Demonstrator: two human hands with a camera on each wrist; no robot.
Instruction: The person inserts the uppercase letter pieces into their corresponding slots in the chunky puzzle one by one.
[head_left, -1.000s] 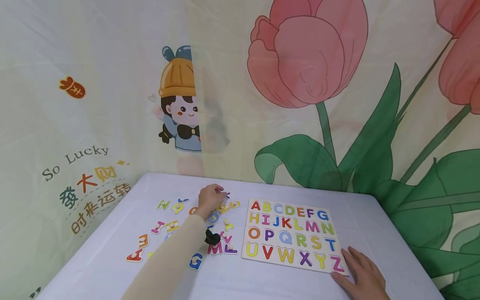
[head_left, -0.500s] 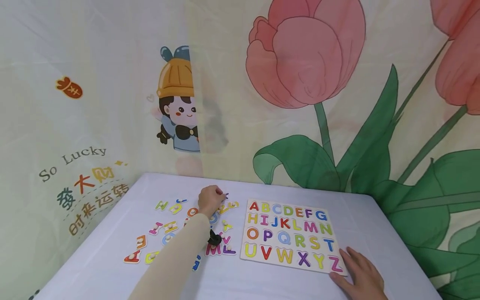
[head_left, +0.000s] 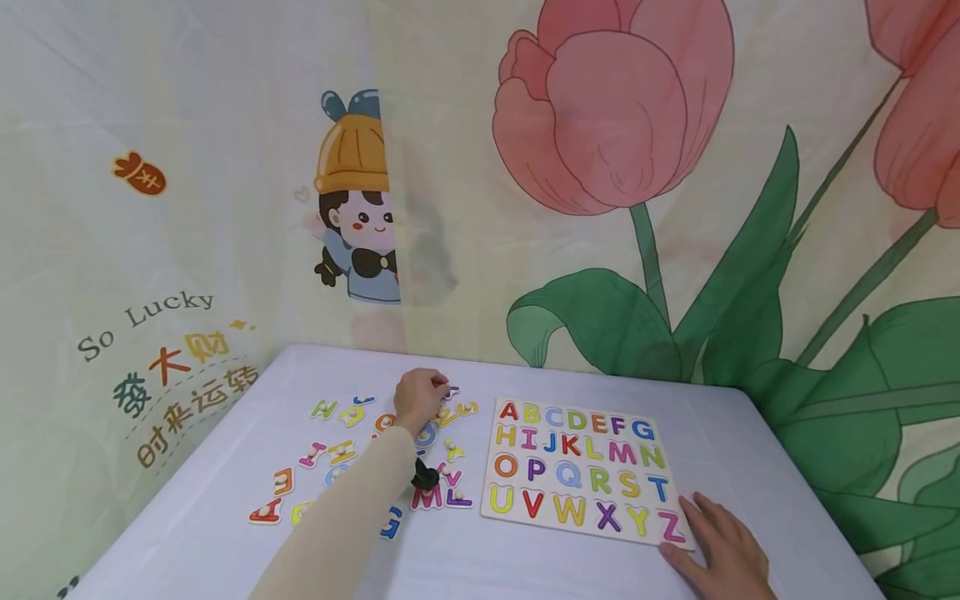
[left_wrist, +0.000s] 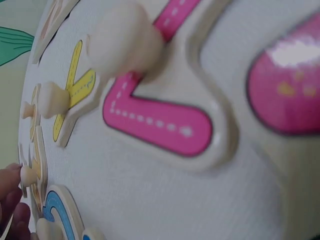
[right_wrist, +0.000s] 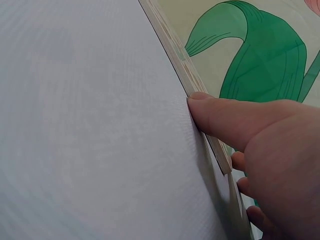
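1. Stretching toward twelve o'clock, the side away from the person, the white table (head_left: pixel 570 575) bore everything.
2. On it lay the board (head_left: pixel 588 527), its long axis running nearly from nine to three o'clock, with loose letters (head_left: pixel 427 500) scattered off its nine o'clock side. The relation that counted most was this: the board lay toward four o'clock from the left hand's grip, well apart from it.
3. The right hand (head_left: pixel 723 542) was the nearer to the board, at its corner between four and five o'clock. Its thumb met the near edge and its fingers the right-hand edge; they stood apart, touching rather than clamped.
4. The left hand (head_left: pixel 420 400) was among the farthest loose letters, thumb and fingertips drawn together in what looked like a pinch on a small dark letter (head_left: pixel 452 390).
5. That letter poked out toward two or three o'clock from the hand, partly hidden; its long axis, and whether it touched the table, could not be told.
6. A yellow-orange letter (head_left: pixel 446 417) lay just beside, around six o'clock from those fingertips.
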